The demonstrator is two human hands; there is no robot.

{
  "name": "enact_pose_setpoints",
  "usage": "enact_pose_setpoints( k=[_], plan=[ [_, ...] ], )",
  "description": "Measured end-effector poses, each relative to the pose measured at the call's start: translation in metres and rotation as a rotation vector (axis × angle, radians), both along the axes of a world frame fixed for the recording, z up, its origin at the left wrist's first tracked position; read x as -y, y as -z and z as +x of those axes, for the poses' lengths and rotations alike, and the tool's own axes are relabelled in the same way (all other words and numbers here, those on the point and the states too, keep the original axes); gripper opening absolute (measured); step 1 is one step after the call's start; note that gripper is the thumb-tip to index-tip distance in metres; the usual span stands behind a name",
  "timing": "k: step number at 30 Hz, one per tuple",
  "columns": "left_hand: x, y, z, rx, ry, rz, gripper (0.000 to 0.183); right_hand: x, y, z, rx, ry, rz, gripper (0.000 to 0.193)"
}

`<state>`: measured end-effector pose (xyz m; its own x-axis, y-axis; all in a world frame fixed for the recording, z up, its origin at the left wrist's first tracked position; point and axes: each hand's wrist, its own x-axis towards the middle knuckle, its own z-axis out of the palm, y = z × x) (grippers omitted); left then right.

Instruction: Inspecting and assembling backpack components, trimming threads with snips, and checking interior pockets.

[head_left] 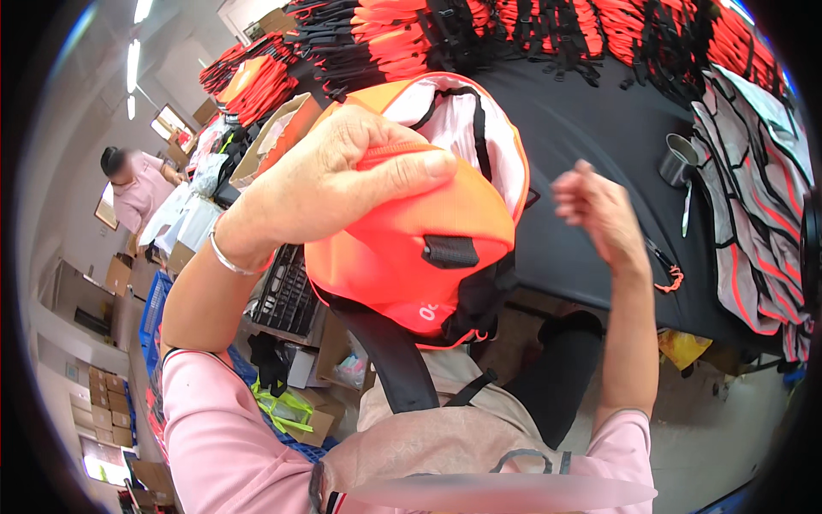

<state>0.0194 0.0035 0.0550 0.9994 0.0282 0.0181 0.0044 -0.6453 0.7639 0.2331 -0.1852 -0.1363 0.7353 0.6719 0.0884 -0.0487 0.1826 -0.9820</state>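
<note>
A bright orange backpack (402, 223) with a pale lining hangs tilted in front of me, its zipped mouth gaping toward the far side. My left hand (342, 171) is closed on the fabric at its zipper edge, thumb on the outer face. A short black webbing loop (451, 251) is sewn on that face, and a wide black shoulder strap (385, 351) drops toward my lap. To the right of the bag, apart from it, my right hand (595, 210) is raised above the black table with its fingers curled in. Whether anything small is between those fingers is hidden.
Stacks of orange and black straps and fabric (479, 34) line the far edge of the black table (582, 120). At right are a metal cup (677, 160), a black tool with an orange cord (668, 265) and grey panels (753, 197). A person (141, 188) stands far left.
</note>
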Motion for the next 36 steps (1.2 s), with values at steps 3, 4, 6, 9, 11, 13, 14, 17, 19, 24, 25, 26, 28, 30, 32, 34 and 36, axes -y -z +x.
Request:
enact_pose_setpoints(
  k=[3, 4, 6, 9, 11, 13, 14, 17, 19, 24, 25, 26, 28, 30, 32, 34, 36],
  plan=[
    [0.016, -0.007, -0.002, 0.041, 0.081, 0.198, 0.027, -0.050, -0.057, -0.033, 0.021, -0.257, 0.037, 0.040],
    [0.022, -0.013, -0.003, 0.016, 0.119, 0.214, 0.026, -0.052, -0.082, -0.043, 0.150, -0.231, -0.076, 0.037],
    [0.024, -0.028, -0.009, 0.004, 0.156, 0.333, 0.029, -0.070, -0.087, -0.048, 0.108, -0.297, 0.059, 0.030],
    [-0.008, -0.062, 0.004, 0.214, 0.151, 0.362, 0.029, -0.072, -0.102, -0.068, -0.038, -0.489, 0.194, 0.029],
    [-0.058, -0.091, 0.021, 0.578, 0.385, 0.899, 0.033, -0.071, -0.121, -0.104, -0.032, -0.650, 0.238, 0.032],
    [-0.059, -0.063, 0.055, 0.505, 0.541, 0.728, 0.040, -0.066, -0.134, -0.127, 0.191, -0.797, 0.199, 0.026],
    [-0.058, -0.049, 0.063, 0.474, 0.721, 0.669, 0.039, -0.061, -0.145, -0.137, 0.256, -0.886, 0.163, 0.021],
    [-0.058, -0.044, 0.042, 0.059, 0.852, 0.942, 0.042, -0.055, -0.143, -0.124, 0.242, -0.959, 0.133, 0.022],
    [-0.041, -0.066, 0.029, -0.343, 0.575, 0.542, 0.046, -0.042, -0.142, -0.104, 0.220, -0.900, -0.014, 0.035],
    [0.000, -0.083, 0.018, -0.411, 0.388, 0.913, 0.047, -0.040, -0.151, -0.074, 0.355, -0.854, -0.113, 0.041],
    [-0.002, -0.077, 0.017, -0.424, 0.381, 0.911, 0.047, -0.042, -0.150, -0.072, 0.398, -0.811, -0.114, 0.041],
    [-0.006, -0.068, 0.016, -0.318, 0.399, 0.765, 0.046, -0.043, -0.149, -0.072, 0.440, -0.768, -0.115, 0.041],
    [-0.015, -0.051, 0.026, -0.215, 0.436, 0.607, 0.045, -0.041, -0.141, -0.068, 0.439, -0.713, -0.061, 0.032],
    [-0.019, -0.046, 0.033, -0.039, 0.318, 0.688, 0.041, -0.046, -0.131, -0.060, 0.660, -0.496, 0.026, 0.025],
    [-0.017, -0.044, 0.033, 0.087, 0.283, 0.880, 0.029, -0.045, -0.131, -0.063, 0.784, -0.379, 0.025, 0.024],
    [-0.031, -0.030, 0.043, 0.556, 0.334, 1.158, 0.024, -0.045, -0.131, -0.065, 0.961, -0.074, 0.014, 0.025],
    [-0.037, -0.018, 0.050, 0.677, 0.339, 1.159, 0.023, -0.049, -0.123, -0.060, 1.037, 0.001, 0.013, 0.026]
  ],
)
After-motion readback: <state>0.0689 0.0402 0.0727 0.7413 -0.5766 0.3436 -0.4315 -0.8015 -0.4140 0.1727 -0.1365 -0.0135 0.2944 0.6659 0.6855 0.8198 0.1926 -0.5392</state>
